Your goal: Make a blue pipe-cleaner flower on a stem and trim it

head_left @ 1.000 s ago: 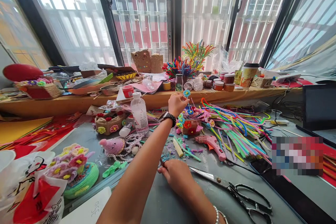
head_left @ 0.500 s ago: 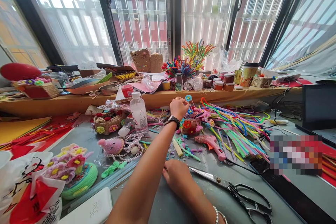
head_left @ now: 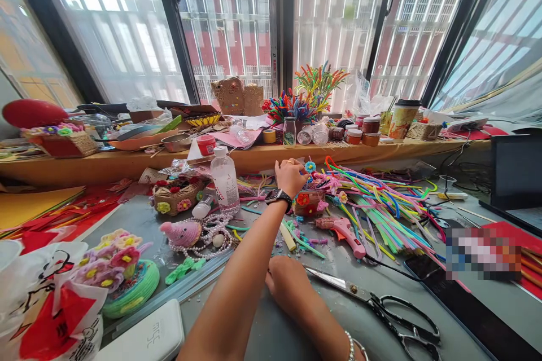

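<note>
My left hand [head_left: 292,176], wearing a watch, reaches over a small woven basket [head_left: 311,205] trimmed with fuzzy flowers. Its fingers are pinched at a blue flower [head_left: 310,166] with a yellow centre, which stands above the basket; the flower's stem is hidden by the fingers. My right hand [head_left: 288,279] rests curled on the grey table, its fingertips tucked underneath, so whatever it may hold is hidden. Close to it lie large black-handled scissors [head_left: 359,293]. A pink glue gun [head_left: 344,234] lies right of the basket, and a pale stick [head_left: 287,236] lies in front of it.
Pipe cleaners [head_left: 385,214] spread across the right side. A clear bottle [head_left: 224,180] stands left of my left hand, near a pink crocheted piece [head_left: 186,233] and pearl strands. A white power bank [head_left: 148,333] lies at front left. Jars and cups line the ledge [head_left: 254,158].
My left hand has shifted slightly right and down, and the blue flower has moved the same way, lower toward the basket. My right hand stays resting in place.
</note>
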`<state>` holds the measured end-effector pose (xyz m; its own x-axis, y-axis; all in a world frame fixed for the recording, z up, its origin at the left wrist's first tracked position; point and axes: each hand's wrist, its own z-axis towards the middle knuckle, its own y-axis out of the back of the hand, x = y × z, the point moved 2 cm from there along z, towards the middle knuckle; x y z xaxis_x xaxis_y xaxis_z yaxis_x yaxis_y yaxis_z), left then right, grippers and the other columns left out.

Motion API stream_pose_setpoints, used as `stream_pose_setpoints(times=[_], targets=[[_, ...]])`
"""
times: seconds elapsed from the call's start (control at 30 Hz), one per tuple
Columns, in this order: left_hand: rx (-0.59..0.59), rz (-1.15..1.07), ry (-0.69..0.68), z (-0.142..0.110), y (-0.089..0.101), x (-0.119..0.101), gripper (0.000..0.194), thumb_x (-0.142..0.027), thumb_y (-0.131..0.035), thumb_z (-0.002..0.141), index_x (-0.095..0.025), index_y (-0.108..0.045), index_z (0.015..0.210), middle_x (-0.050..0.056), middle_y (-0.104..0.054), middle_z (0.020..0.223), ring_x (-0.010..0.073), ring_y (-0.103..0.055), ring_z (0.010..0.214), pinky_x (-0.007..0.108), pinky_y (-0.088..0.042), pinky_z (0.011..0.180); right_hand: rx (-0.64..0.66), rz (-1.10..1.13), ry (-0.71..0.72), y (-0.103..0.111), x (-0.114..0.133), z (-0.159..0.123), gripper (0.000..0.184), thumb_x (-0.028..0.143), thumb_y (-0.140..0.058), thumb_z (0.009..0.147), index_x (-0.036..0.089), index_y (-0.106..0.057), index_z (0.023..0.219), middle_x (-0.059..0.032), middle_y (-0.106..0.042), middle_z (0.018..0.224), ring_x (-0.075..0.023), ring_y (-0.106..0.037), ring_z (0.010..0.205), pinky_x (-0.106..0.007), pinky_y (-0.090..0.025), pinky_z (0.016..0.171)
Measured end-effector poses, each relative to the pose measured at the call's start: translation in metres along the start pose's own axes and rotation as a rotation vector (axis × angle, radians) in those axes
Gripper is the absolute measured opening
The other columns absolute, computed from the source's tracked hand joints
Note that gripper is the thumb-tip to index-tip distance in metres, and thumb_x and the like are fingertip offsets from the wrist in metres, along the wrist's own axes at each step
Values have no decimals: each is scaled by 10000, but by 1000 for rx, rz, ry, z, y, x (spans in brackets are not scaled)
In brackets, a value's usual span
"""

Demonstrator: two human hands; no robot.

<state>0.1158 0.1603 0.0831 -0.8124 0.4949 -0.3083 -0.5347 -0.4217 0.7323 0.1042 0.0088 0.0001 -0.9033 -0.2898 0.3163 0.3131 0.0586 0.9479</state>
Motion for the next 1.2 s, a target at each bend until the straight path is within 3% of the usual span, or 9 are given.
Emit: stream_pose_setpoints(times=[0.23,0.87,1.2], targets=[[30,34,49,2,-2,4,147,-314,-559,675,-193,-634,637,37,-595,857,208,-482,876,478,-249,900,-17,17,26,-2,0,-1,257,278,-384,820,182,-622,814,-71,-665,776,-219,-615,697,-249,-408,533],[50,138,-234,-7,1,4,120,-306,-539,703,-232,-628,670,4,-591,876,190,-458,890,481,-120,980,-24,34,38,-5,-1,0,247,266,-388,820,182,-617,782,-69,-670,774,-216,-618,706,-245,-401,533],[108,200,-254,-12,-11,6,104,-236,-582,641,-229,-662,706,50,-579,887,223,-450,904,547,-117,958,-28,21,10,-1,1,-1,226,247,-411,806,168,-620,773,-81,-667,750,-223,-618,679,-242,-389,505]])
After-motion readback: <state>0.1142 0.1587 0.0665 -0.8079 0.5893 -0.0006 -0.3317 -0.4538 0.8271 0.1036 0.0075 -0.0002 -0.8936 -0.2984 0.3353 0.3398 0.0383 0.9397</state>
